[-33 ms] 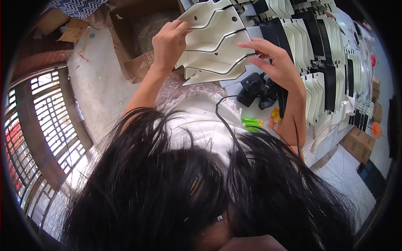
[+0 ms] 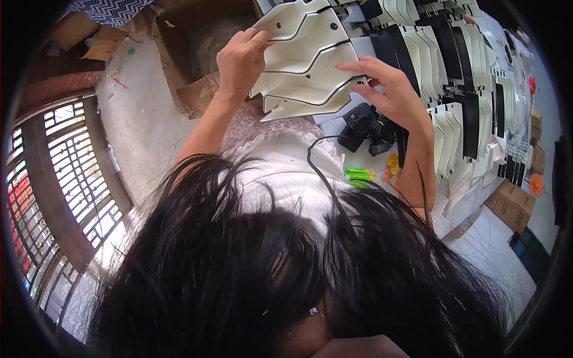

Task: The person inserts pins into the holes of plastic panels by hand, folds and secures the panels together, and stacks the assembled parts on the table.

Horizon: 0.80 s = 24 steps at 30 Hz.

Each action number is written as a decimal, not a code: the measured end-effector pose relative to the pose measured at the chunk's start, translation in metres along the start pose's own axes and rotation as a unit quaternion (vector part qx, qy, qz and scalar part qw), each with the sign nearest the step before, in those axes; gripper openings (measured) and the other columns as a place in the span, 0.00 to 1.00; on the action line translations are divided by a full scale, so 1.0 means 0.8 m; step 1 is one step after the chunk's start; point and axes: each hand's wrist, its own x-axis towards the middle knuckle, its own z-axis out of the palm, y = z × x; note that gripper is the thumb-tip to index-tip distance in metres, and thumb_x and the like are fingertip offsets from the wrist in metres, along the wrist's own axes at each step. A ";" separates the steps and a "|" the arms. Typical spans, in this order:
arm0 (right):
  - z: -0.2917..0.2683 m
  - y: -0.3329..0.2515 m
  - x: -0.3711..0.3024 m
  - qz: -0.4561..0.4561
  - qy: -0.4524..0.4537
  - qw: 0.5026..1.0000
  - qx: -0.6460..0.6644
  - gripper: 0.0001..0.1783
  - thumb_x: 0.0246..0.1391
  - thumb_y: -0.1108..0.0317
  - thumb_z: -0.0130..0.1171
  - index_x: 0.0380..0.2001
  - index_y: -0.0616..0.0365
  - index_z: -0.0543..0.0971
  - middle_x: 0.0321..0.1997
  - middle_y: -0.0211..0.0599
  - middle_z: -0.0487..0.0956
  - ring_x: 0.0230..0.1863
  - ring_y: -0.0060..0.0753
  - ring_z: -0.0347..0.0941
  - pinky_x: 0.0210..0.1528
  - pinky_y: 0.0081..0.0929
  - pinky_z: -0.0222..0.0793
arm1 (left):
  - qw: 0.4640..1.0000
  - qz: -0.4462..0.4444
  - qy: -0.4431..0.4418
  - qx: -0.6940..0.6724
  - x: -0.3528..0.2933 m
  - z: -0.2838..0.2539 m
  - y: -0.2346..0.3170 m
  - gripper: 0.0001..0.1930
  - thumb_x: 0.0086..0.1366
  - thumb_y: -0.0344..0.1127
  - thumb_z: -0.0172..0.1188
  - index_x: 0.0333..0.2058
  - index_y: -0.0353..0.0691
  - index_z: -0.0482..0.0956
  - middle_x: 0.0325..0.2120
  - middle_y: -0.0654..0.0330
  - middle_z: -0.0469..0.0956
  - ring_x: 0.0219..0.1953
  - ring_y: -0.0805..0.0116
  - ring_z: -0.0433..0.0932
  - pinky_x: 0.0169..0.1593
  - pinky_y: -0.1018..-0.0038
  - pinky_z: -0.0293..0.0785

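Note:
A cream-white molded plastic piece (image 2: 298, 56) with stepped folds, black edging lines and small round holes lies in front of me, above my lap. My left hand (image 2: 242, 62) is closed on its left edge, fingers curled over the rim. At the right edge my right hand (image 2: 391, 86) has its thumb and fingers apart; the index fingertip reaches over the piece, and the thumb is by its lower right corner. Whether those fingertips press on it is hard to see.
An open cardboard box (image 2: 179, 59) stands at the upper left. Rows of similar white pieces (image 2: 421, 56) with black strips fill the right. Black devices with a cable (image 2: 360, 122), green packets (image 2: 358, 176) and a yellow item (image 2: 393, 162) lie below my right hand. A brown carton (image 2: 510, 206) sits farther right.
My right hand has shifted slightly left, its fingertips a little farther over the piece's edge. The left hand and the piece look unmoved.

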 end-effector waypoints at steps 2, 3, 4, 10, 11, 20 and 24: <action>0.005 0.002 0.002 0.020 -0.060 0.990 -0.127 0.14 0.50 0.78 0.56 0.41 0.53 0.79 0.35 0.30 0.76 0.32 0.27 0.72 0.34 0.21 0.68 | 1.000 0.000 -0.005 0.001 0.001 -0.001 0.000 0.09 0.50 0.27 0.64 0.32 0.43 0.81 0.27 0.63 0.79 0.28 0.64 0.77 0.31 0.72 0.73; 0.008 0.003 0.002 0.021 -0.059 0.990 -0.125 0.14 0.50 0.78 0.56 0.41 0.53 0.79 0.35 0.30 0.76 0.32 0.27 0.72 0.34 0.21 0.68 | 1.000 -0.002 -0.004 0.001 0.001 -0.001 0.000 0.09 0.50 0.27 0.64 0.32 0.43 0.81 0.27 0.63 0.79 0.28 0.64 0.77 0.30 0.72 0.73; 0.009 0.001 0.003 0.018 -0.044 0.991 -0.125 0.13 0.49 0.79 0.56 0.39 0.54 0.78 0.33 0.31 0.75 0.32 0.28 0.72 0.34 0.22 0.68 | 1.000 -0.001 0.000 -0.002 0.003 0.000 0.000 0.09 0.50 0.27 0.64 0.32 0.43 0.81 0.26 0.63 0.78 0.28 0.64 0.77 0.30 0.72 0.73; 0.004 0.011 -0.005 0.027 -0.021 0.994 -0.109 0.17 0.50 0.78 0.56 0.44 0.54 0.78 0.39 0.34 0.76 0.34 0.28 0.74 0.36 0.21 0.69 | 1.000 0.001 0.009 0.005 0.011 -0.002 0.005 0.09 0.50 0.26 0.64 0.33 0.44 0.81 0.26 0.63 0.77 0.28 0.63 0.76 0.30 0.71 0.73; 0.003 0.016 -0.006 -0.001 -0.004 0.995 -0.101 0.21 0.51 0.78 0.55 0.50 0.52 0.76 0.43 0.35 0.77 0.36 0.27 0.75 0.37 0.21 0.70 | 1.000 0.001 0.011 0.007 0.010 -0.003 0.004 0.09 0.50 0.26 0.64 0.33 0.44 0.81 0.26 0.63 0.77 0.28 0.63 0.76 0.30 0.71 0.73; 0.017 0.048 -0.062 0.136 0.078 0.971 0.180 0.31 0.50 0.77 0.57 0.60 0.58 0.66 0.51 0.40 0.76 0.41 0.27 0.77 0.41 0.22 0.71 | 0.999 -0.050 -0.009 -0.019 -0.005 0.001 0.002 0.08 0.51 0.27 0.62 0.32 0.47 0.80 0.26 0.66 0.76 0.29 0.65 0.75 0.29 0.69 0.71; 0.051 0.052 -0.062 0.222 -0.083 0.968 0.082 0.21 0.47 0.71 0.61 0.47 0.65 0.75 0.45 0.43 0.79 0.39 0.33 0.78 0.41 0.28 0.73 | 0.998 -0.059 -0.005 -0.029 -0.001 0.002 0.007 0.10 0.50 0.24 0.64 0.34 0.41 0.80 0.27 0.60 0.77 0.27 0.61 0.76 0.31 0.71 0.73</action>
